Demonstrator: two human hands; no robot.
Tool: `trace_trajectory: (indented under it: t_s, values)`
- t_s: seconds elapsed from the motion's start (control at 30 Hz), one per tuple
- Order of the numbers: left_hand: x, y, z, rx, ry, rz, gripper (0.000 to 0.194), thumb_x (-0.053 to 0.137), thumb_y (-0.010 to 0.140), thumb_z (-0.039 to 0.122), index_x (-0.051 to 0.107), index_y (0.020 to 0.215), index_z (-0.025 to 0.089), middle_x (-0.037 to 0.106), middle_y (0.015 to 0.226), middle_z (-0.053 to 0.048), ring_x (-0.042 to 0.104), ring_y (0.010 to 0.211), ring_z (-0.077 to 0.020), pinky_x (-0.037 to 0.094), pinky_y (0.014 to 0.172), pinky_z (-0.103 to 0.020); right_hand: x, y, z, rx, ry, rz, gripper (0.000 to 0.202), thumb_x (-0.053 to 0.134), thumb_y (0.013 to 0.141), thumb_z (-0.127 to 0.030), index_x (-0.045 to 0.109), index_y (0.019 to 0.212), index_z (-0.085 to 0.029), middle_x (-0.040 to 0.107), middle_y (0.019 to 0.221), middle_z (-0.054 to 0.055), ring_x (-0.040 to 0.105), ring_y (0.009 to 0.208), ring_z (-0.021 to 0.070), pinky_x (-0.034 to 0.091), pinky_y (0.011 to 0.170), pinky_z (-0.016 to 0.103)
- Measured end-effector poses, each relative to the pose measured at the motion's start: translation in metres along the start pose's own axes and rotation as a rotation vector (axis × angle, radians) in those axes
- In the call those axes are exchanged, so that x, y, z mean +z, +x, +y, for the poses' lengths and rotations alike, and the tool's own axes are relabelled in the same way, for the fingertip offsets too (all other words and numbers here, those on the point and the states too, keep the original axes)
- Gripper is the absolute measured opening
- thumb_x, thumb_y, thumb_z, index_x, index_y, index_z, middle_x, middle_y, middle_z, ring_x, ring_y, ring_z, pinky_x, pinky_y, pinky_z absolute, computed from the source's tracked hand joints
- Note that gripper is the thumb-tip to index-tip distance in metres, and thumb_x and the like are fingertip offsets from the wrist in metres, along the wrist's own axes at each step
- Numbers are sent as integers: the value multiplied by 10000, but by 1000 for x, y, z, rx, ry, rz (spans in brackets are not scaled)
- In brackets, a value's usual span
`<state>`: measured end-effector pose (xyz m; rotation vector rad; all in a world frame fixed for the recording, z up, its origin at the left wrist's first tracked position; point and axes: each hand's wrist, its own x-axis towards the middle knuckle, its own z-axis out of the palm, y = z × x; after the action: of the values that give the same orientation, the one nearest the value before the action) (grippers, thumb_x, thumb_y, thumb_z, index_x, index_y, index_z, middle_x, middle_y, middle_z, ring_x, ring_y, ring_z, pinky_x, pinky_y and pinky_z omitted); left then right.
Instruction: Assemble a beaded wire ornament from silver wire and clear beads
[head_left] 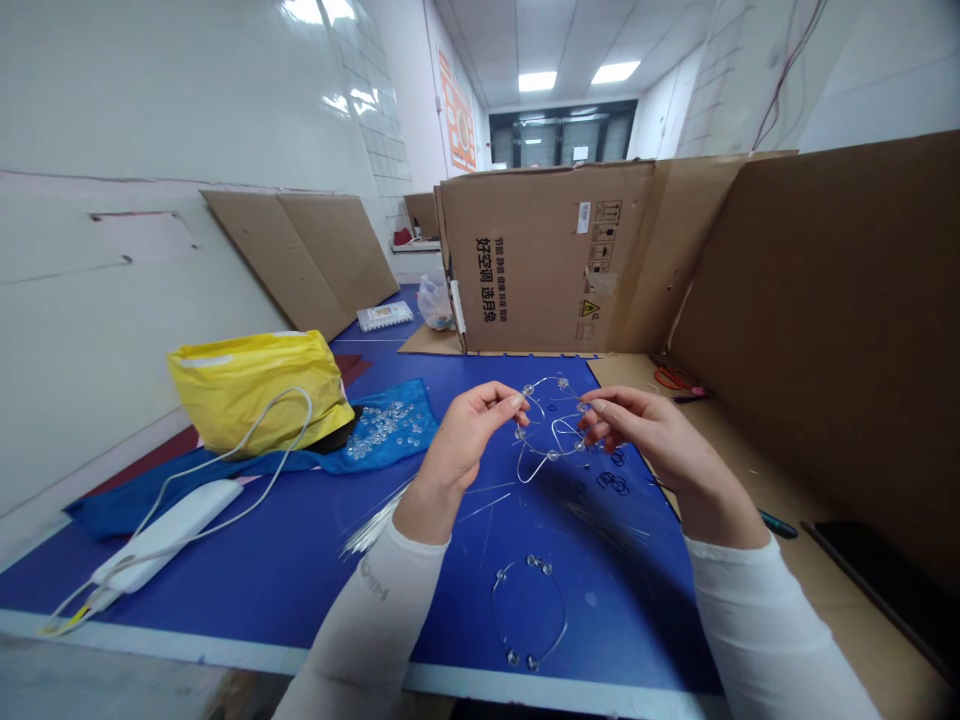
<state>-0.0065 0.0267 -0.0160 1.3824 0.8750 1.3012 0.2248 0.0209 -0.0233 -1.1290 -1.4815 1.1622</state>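
Beaded wire loop (pixel 553 456), left hand (pixel 474 425) raised, pinching, right hand (pixel 643 420) seemingly likewise

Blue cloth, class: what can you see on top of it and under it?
Loose clear beads lie on the blue cloth, and a white cable crosses over it. Anything underneath is covered and cannot be seen.

Both white-sleeved forearms (pixel 375 610) reach over the near edge of the tabletop (pixel 461 620). The left hand (pixel 474 425) and right hand (pixel 643 425) hang raised above it, facing each other across a gap, thumbs and index fingers pinched together, the remaining fingers loosely curled.
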Motion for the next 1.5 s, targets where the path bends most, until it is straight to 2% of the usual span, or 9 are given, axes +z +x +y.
trace_trajectory:
  t_s: [0.17, 0.37, 0.5, 0.67, 0.77, 1.03, 1.27, 1.4, 1.5]
  values:
    - [0, -2, 1, 23, 33, -2, 140, 730, 813, 295, 705, 763, 167, 688, 742, -31, 626, 722, -152, 489, 788, -326, 0, 4, 4, -23, -93, 31, 389, 699, 826, -511, 737, 1020, -176, 759, 946, 104, 692, 846, 206, 531, 742, 344]
    - [1, -6, 4, 8, 61, -70, 145, 724, 817, 289, 713, 758, 158, 695, 739, -41, 624, 725, -155, 484, 788, -325, 3, 5, 4, -128, -236, 97, 316, 684, 833, -448, 768, 1024, -211, 779, 1052, 92, 692, 940, 236, 516, 829, 375]
    - [2, -6, 4, -32, 35, -124, 136, 719, 816, 282, 721, 771, 154, 696, 753, -45, 621, 719, -154, 485, 782, -326, 6, 4, 2, -148, -240, 95, 301, 702, 800, -455, 776, 955, -209, 783, 1009, 84, 684, 901, 239, 510, 808, 375]
    - [1, -3, 2, -47, 14, -119, 139, 708, 826, 278, 714, 756, 158, 690, 751, -40, 618, 723, -150, 482, 807, -326, 7, 1, -1, -116, -214, 71, 290, 697, 788, -482, 740, 812, -196, 714, 776, 44, 588, 694, 174, 442, 632, 310]
    - [-1, -1, -1, -59, 26, -104, 133, 708, 830, 273, 716, 764, 158, 695, 764, -39, 624, 739, -150, 476, 818, -321, 7, -1, -2, -96, -190, 75, 282, 693, 777, -474, 715, 783, -193, 657, 708, 22, 530, 632, 148, 392, 574, 286]
    - [-1, 5, -7, -71, 92, -121, 143, 700, 840, 282, 733, 782, 155, 710, 762, -45, 634, 754, -155, 467, 836, -321, 8, -4, -8, -69, -148, 71, 265, 686, 729, -442, 639, 655, -192, 584, 645, 5, 476, 620, 139, 352, 601, 297]
    - [3, 3, -6, -39, 143, -79, 137, 693, 855, 280, 749, 864, 155, 752, 841, -67, 677, 853, -186, 486, 907, -352, 8, -8, -11, -38, -14, 57, 264, 727, 705, -428, 638, 656, -184, 568, 672, 4, 455, 621, 130, 334, 582, 286]
    - [4, 2, -8, -7, 164, -32, 183, 676, 869, 254, 753, 1010, 165, 773, 1031, -93, 690, 1010, -215, 481, 987, -380, 9, -8, -9, -51, -73, 108, 271, 698, 744, -454, 648, 706, -190, 546, 645, -8, 441, 592, 131, 324, 554, 283]
    - [3, 3, -11, 38, 194, 3, 194, 665, 878, 244, 752, 1038, 177, 761, 1117, -92, 676, 1075, -217, 474, 1014, -378, 8, -5, -5, -100, -212, 163, 256, 654, 779, -445, 676, 752, -191, 594, 674, 11, 496, 621, 155, 367, 582, 298]
